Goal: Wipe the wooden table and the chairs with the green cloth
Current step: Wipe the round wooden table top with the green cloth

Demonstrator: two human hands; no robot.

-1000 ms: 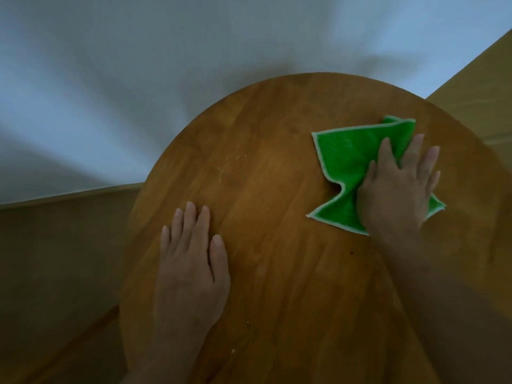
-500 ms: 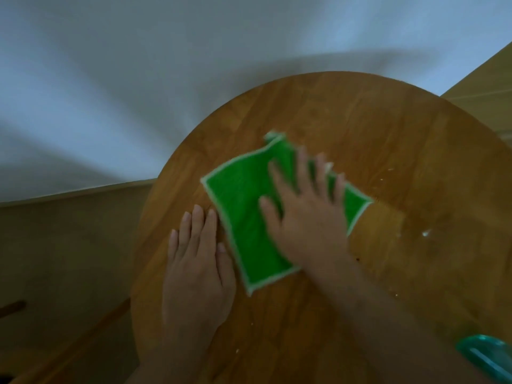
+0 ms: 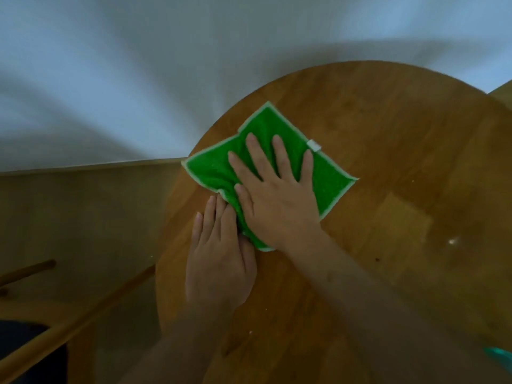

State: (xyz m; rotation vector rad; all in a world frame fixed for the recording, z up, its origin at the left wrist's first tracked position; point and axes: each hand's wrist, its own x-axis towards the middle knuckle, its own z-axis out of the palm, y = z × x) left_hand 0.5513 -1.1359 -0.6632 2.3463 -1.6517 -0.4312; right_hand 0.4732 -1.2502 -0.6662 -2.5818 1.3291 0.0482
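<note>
A green cloth (image 3: 213,167) with a pale hem lies spread on the round wooden table (image 3: 388,162), near its left edge. My right hand (image 3: 277,195) presses flat on the cloth with its fingers spread. Just below it, my left hand (image 3: 219,261) rests flat on the bare tabletop, fingers straight and together, its fingertips touching the cloth's near edge. Small pale crumbs dot the wood on the right.
A wooden chair (image 3: 36,331) with a dark seat stands at the lower left, beside the table. A teal object (image 3: 498,356) shows at the lower right edge. A white wall rises behind the table, and a wood floor lies to the left.
My right hand has slid the cloth from the table's right side across to the left, up against my left hand. The left hand has stayed flat in place.
</note>
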